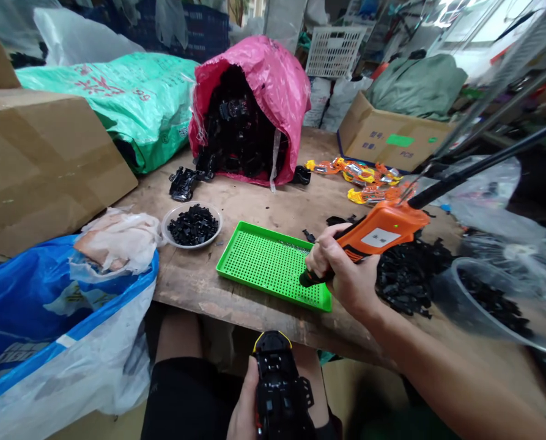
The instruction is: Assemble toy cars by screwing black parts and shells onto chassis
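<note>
Low at the front, my left hand [247, 400] is closed round a black toy car chassis [279, 391] with a yellow rim at its upper end. My right hand [346, 269] grips an orange and black electric screwdriver [383, 226], its dark tip pointing down and left over the right part of a green perforated tray [273, 266]. Small metal pieces lie near the tray's back right edge; they are too small to tell apart. Back left of the tray stands a round clear bowl [192, 226] of small black parts.
A pink bag [277, 79] of black parts lies behind the tray. Cardboard boxes [47, 165] [392, 137] stand left and back right. Orange-yellow pieces [364, 174], black parts [405, 275] and a clear tub [497, 299] are at right. A blue bag [29, 311] hangs left.
</note>
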